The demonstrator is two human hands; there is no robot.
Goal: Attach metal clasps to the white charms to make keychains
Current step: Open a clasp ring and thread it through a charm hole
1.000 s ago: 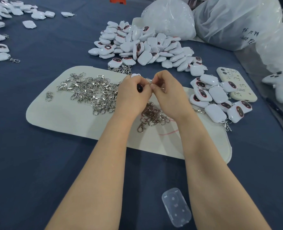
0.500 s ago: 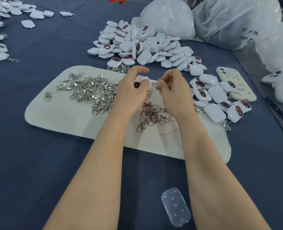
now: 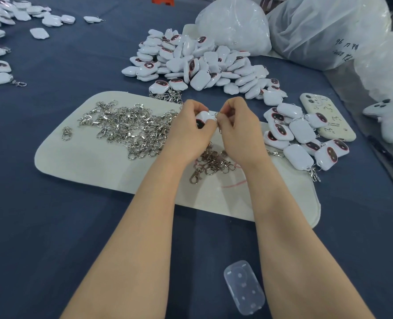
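Assembly under way, judged well short of done. Finished keychains (image 3: pixel 301 139) lie toward the counter's right edge. A heap of bare charms (image 3: pixel 202 65) near the far edge and loose clasps (image 3: pixel 131 127) on the mat (image 3: pixel 76 171) await pairing. Mid-counter, the left grip (image 3: pixel 188 127) curls round one white charm (image 3: pixel 203 116). The right grip (image 3: pixel 239 130) pinches a metal clasp (image 3: pixel 217 115) at the charm's edge; whether it is hooked cannot be told.
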